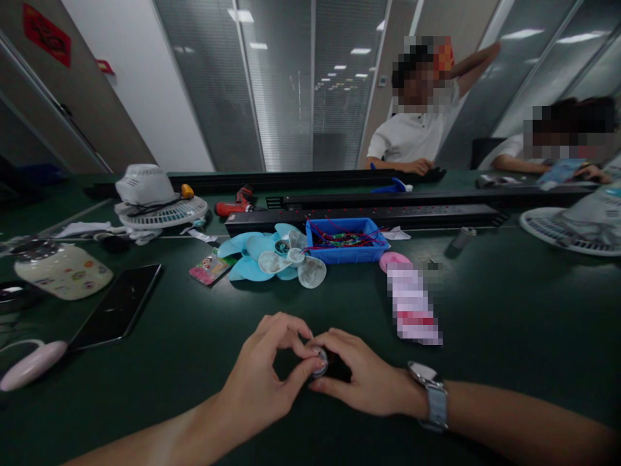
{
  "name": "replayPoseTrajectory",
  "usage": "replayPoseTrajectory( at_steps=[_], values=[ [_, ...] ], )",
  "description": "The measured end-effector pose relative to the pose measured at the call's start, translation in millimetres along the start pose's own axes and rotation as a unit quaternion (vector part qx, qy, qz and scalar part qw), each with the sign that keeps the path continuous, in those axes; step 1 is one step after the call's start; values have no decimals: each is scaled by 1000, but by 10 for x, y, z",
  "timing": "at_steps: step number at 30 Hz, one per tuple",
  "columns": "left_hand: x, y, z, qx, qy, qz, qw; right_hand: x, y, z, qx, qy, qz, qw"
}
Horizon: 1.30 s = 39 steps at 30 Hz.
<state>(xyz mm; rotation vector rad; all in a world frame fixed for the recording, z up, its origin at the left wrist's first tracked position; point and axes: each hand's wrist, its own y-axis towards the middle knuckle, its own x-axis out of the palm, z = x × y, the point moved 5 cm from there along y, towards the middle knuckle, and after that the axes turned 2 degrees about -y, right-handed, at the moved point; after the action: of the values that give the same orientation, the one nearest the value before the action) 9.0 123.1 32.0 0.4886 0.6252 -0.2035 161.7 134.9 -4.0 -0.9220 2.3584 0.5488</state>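
Low over the dark green table (509,310), near its front edge, my two hands meet around a small round silvery part (320,362). My left hand (264,382) pinches it from the left with thumb and fingertips. My right hand (361,378), a watch on its wrist, curls over it from the right. Most of the part is hidden by my fingers. Behind my hands lie light blue fan blades (272,259) and a blue tray (345,241) of red and green wires.
A black phone (119,304), a pale patterned case (63,272) and a pink device (32,366) lie at the left. White fan housings (155,197) stand far left and far right. Black power strips (369,217) cross the middle. Two people sit beyond.
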Motion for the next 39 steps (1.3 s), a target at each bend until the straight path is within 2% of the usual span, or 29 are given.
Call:
replayPoseTrajectory(
  at_steps=[3,9,12,21,24,27,30,35,39],
  values=[
    [-10,15,-32,-23,-12,-19,999,1,3,3,7,-3,-3,1000],
    [-75,110,-48,-39,-72,-148,986,-17,12,14,13,-17,-3,1000],
    [-59,125,-74,-66,-112,-182,975,-11,6,21,8,-17,-5,1000],
    [-78,104,-76,-119,-121,-99,980,-28,18,-20,6,-8,-6,1000],
    [-86,98,-32,-92,-100,-108,985,-25,25,-9,10,-5,-6,1000],
    [-49,89,-28,-69,-98,-141,983,-12,24,8,6,0,1,1000],
    [-14,79,-67,-74,-109,-147,980,2,18,19,1,4,2,1000],
    [4,60,-129,-142,-150,-90,974,-8,18,5,12,-2,-8,1000],
    [3,46,-110,-168,-156,-48,972,-33,22,-38,7,-1,-9,1000]
  ],
)
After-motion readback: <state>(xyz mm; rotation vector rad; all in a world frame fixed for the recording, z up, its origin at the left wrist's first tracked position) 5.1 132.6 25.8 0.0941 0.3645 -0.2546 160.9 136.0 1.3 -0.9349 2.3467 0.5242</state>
